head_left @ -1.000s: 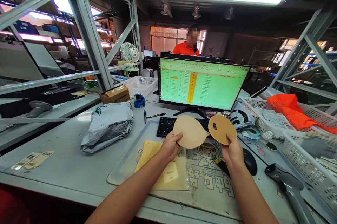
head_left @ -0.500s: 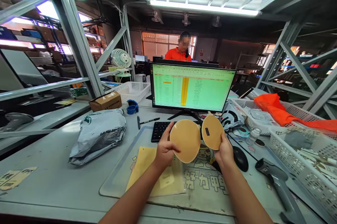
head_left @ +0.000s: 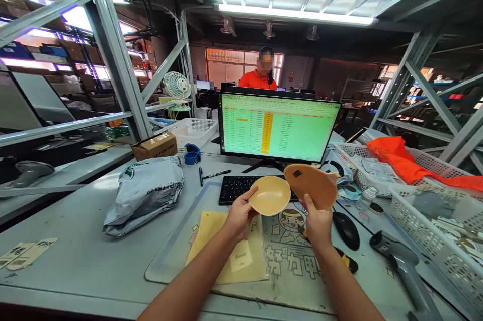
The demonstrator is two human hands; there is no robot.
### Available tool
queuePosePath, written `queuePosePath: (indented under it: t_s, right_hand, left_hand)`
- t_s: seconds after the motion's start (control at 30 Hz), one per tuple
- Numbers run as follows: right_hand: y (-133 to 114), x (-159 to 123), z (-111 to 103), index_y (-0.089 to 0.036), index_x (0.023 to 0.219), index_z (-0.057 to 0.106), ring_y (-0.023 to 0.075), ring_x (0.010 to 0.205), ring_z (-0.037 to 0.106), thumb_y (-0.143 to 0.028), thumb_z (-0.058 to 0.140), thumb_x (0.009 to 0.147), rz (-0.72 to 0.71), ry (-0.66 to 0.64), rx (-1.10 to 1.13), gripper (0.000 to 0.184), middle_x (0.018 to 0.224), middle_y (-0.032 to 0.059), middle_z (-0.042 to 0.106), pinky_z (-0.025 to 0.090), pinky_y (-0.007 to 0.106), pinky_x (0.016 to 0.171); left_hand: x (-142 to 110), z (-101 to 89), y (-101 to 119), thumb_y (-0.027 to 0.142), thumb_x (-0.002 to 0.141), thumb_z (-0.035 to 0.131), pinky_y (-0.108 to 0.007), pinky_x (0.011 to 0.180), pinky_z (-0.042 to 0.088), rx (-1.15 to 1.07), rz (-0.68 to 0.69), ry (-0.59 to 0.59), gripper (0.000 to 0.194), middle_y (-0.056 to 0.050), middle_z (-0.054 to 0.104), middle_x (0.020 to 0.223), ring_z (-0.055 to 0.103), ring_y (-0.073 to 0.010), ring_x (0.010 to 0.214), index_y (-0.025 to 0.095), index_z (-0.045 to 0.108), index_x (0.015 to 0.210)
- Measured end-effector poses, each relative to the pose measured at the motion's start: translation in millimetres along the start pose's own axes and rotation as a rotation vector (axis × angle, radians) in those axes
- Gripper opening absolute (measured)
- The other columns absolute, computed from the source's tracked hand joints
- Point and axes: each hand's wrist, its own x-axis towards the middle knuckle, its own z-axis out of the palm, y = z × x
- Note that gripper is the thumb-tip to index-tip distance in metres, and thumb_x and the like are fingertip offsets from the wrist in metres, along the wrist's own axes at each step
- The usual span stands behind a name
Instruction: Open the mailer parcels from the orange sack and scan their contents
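Observation:
Near the middle of the view, my left hand [head_left: 240,214] grips the rim of a shallow pale-yellow dish [head_left: 269,196], its hollow side tilted up. My right hand [head_left: 319,223] is closed on a tan, rounded dish-like piece [head_left: 316,186] with a pointed tip and a small dark label. This second piece is tipped, its broad face toward me. The two pieces are close together, above the black keyboard [head_left: 236,188] and a printed desk mat [head_left: 249,288]. Below my left hand lies a flat yellow packet [head_left: 211,240] in clear plastic.
A monitor [head_left: 281,125] stands ahead, with a person in orange [head_left: 252,79] behind it. At left are a grey mailing bag [head_left: 147,192] and a cardboard box [head_left: 154,146]. To the right are a mouse [head_left: 346,230], a barcode scanner [head_left: 400,260] and white baskets [head_left: 426,233].
Both pieces have been tilted. The left one now shows its hollow at a flatter angle, and the right one has turned sideways, its tip swinging from top to right.

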Motion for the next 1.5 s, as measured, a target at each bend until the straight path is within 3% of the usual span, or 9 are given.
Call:
queuePosePath:
  t_s: [0.1, 0.17, 0.37, 0.53, 0.67, 0.83, 1.13, 1.33, 1.5]
  right_hand:
    - [-0.5, -4.6, -1.4, -0.01, 0.101, 0.072, 0.0268, 0.072, 0.07, -0.063, 0.08, 0.066, 0.021, -0.057, -0.158, 0.064, 0.085, 0.0122, 0.074, 0.056, 0.034, 0.058]
    - [-4.4, -5.3, -2.2, -0.009, 0.097, 0.072, 0.0257, 0.064, 0.067, -0.067, 0.076, 0.068, 0.021, -0.051, -0.232, 0.065, 0.078, 0.0115, 0.073, 0.052, 0.032, 0.051]
    - [-8.1, 4.0, -2.3, -0.012, 0.113, 0.067, 0.0296, 0.093, 0.069, -0.064, 0.074, 0.068, 0.037, 0.032, -0.102, 0.069, 0.117, 0.0158, 0.071, 0.057, 0.034, 0.063]
    - [4.4, -5.7, 2.5, -0.014, 0.102, 0.071, 0.0333, 0.103, 0.069, -0.061, 0.079, 0.066, 0.152, -0.166, -0.031, 0.06, 0.11, 0.0145, 0.074, 0.06, 0.043, 0.085]
    - [9.1, -28.3, 8.9, -0.016, 0.103, 0.071, 0.0336, 0.1, 0.071, -0.064, 0.076, 0.071, 0.243, -0.395, 0.043, 0.057, 0.106, 0.0133, 0.075, 0.062, 0.048, 0.083]
    - [10.9, -46.0, 14.1, -0.023, 0.102, 0.075, 0.0318, 0.108, 0.068, -0.05, 0.083, 0.065, 0.315, -0.583, 0.203, 0.046, 0.113, 0.0105, 0.075, 0.059, 0.047, 0.092]
    - [15.3, -53.2, 5.8, -0.029, 0.106, 0.075, 0.0293, 0.118, 0.064, -0.046, 0.083, 0.072, 0.379, -0.636, 0.313, 0.038, 0.127, 0.0083, 0.07, 0.053, 0.045, 0.103]
    - [4.6, -66.7, 4.5, -0.028, 0.114, 0.073, 0.0272, 0.121, 0.062, -0.04, 0.08, 0.076, 0.37, -0.637, 0.341, 0.039, 0.129, 0.0073, 0.068, 0.053, 0.041, 0.102]
    - [-1.7, -65.0, 7.0, -0.027, 0.113, 0.075, 0.0318, 0.115, 0.064, -0.054, 0.078, 0.075, 0.332, -0.723, 0.239, 0.047, 0.121, 0.0088, 0.072, 0.055, 0.046, 0.099]
  left_hand:
    - [-5.3, 1.0, 4.0, 0.015, 0.063, 0.075, -0.029, 0.075, 0.057, -0.127, -0.003, -0.091, 0.052, -0.009, 0.076, 0.105, 0.069, -0.0166, 0.081, 0.013, 0.073, 0.116]
    - [-4.3, -0.4, 3.9, 0.019, 0.065, 0.079, -0.03, 0.076, 0.058, -0.148, 0.033, -0.005, 0.048, -0.011, 0.076, 0.101, 0.069, -0.0175, 0.081, 0.011, 0.072, 0.112]
    - [8.1, -4.5, 10.3, 0.021, 0.057, 0.092, -0.03, 0.087, 0.057, -0.189, 0.292, 0.186, 0.085, -0.005, 0.076, 0.112, 0.072, -0.0191, 0.098, 0.025, 0.057, 0.134]
    - [3.4, -8.7, 6.4, 0.036, 0.066, 0.087, -0.035, 0.086, 0.058, 0.067, 0.513, 0.264, 0.037, -0.007, 0.078, 0.092, 0.073, -0.0229, 0.092, 0.017, 0.07, 0.092]
    - [-6.3, -12.9, -18.7, 0.021, 0.083, 0.07, -0.046, 0.103, 0.052, 0.405, 0.787, -0.037, 0.004, -0.012, 0.074, 0.123, 0.067, -0.0278, 0.119, 0.02, 0.067, 0.086]
    - [-17.9, -11.2, -30.7, -0.002, 0.076, 0.05, -0.07, 0.12, 0.009, 0.978, 0.977, -0.488, 0.031, -0.012, 0.054, 0.15, 0.026, -0.0308, 0.153, 0.022, 0.058, 0.095]
    - [-20.9, -13.1, -15.1, 0.049, 0.08, 0.077, -0.066, 0.12, 0.012, 1.19, 1.2, -0.429, 0.045, -0.021, 0.05, 0.15, 0.03, -0.0358, 0.15, 0.023, 0.052, 0.108]
    - [-18.9, -14.8, -15.9, 0.049, 0.083, 0.075, -0.062, 0.122, 0.013, 1.123, 1.301, -0.349, 0.047, -0.023, 0.041, 0.156, 0.022, -0.0341, 0.154, 0.022, 0.05, 0.113]
    - [-18.9, -14.4, -15.2, 0.044, 0.081, 0.077, -0.066, 0.122, 0.014, 1.081, 1.22, -0.386, 0.078, -0.021, 0.036, 0.16, 0.022, -0.0363, 0.153, 0.024, 0.04, 0.146]
